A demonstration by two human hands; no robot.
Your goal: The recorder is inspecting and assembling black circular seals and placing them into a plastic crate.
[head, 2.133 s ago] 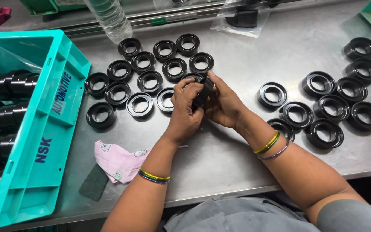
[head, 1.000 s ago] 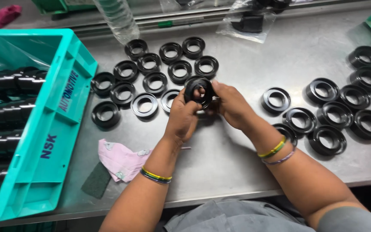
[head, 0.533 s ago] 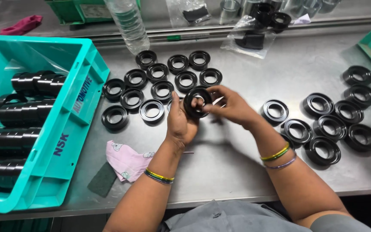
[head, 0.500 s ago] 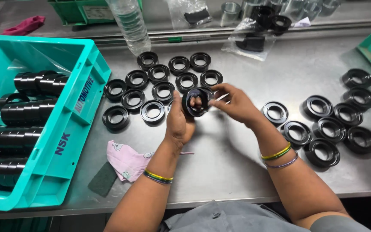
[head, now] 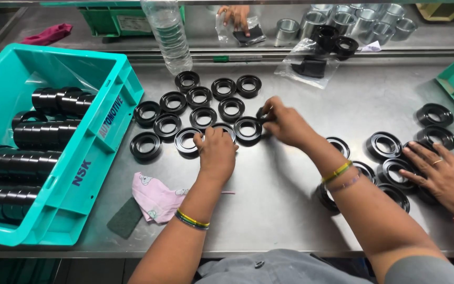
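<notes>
My left hand [head: 217, 152] lies palm down over a black rubber ring [head: 223, 127] on the steel table [head: 269, 205], with its fingers curled onto the ring's rim. My right hand [head: 286, 123] reaches in from the right. Its fingertips are pinched at the edge of the neighbouring black ring [head: 248, 129], and something small and dark shows between them. Both rings sit at the near right end of a block of several black rings [head: 199, 97] laid flat in rows.
A teal crate [head: 109, 131] of stacked black rings stands at the left. A pink cloth [head: 156, 195] and a dark pad [head: 125, 217] lie near the front edge. Another person's hand [head: 440, 176] rests on rings [head: 384, 144] at the right. A clear bottle [head: 168, 31] stands behind.
The ring my two hands held up above the table is now down among the rows. My left hand has dropped flat onto it, and another person's hand has come into view at the right.
</notes>
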